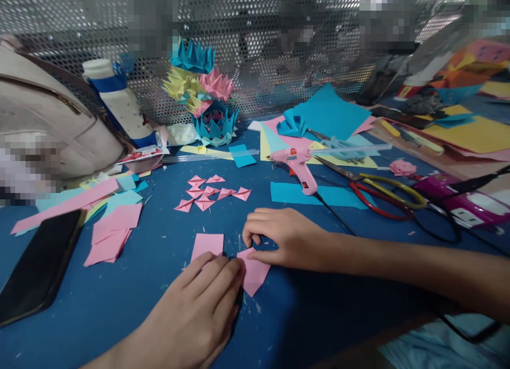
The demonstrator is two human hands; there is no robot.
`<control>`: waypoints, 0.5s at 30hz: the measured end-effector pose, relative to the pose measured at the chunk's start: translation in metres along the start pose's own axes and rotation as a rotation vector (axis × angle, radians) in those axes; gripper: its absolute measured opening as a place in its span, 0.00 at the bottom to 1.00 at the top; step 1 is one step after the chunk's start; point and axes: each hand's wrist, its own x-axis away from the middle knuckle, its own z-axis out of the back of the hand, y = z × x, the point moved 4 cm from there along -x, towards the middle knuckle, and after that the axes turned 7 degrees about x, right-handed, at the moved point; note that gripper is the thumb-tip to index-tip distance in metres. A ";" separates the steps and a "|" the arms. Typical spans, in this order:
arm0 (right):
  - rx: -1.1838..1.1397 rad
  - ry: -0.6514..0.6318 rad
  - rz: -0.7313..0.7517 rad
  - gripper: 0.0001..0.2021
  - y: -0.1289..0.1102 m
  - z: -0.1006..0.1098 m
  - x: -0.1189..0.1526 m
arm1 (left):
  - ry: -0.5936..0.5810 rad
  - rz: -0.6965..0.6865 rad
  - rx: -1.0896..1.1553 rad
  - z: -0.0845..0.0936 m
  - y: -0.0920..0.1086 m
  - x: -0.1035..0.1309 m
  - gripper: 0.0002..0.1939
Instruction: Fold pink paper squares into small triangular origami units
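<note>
A small piece of pink paper (255,277) with a folded upper edge lies on the blue table between my hands. My left hand (209,300) is closed, its fingertips pressed together at the paper's left edge. The curled fingers of my right hand (282,236) come down at the paper's top, the thumb resting on it. Partly under my left fingers is a flat pink paper rectangle (207,245). Beyond the hands, several folded pink paper pieces (204,201) sit in a loose cluster. How firmly each hand pinches the paper is hidden.
Right of centre are a pink glue gun (299,167), scissors (382,193) and a blue paper strip (322,194). To the left lie a black phone (42,265) and pink paper sheets (113,236). Folded paper flowers (215,119), a bottle (119,103) and a bag (48,114) stand behind.
</note>
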 end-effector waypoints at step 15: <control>0.013 0.094 0.013 0.02 -0.009 -0.004 0.001 | 0.051 -0.038 -0.069 -0.001 0.001 0.007 0.16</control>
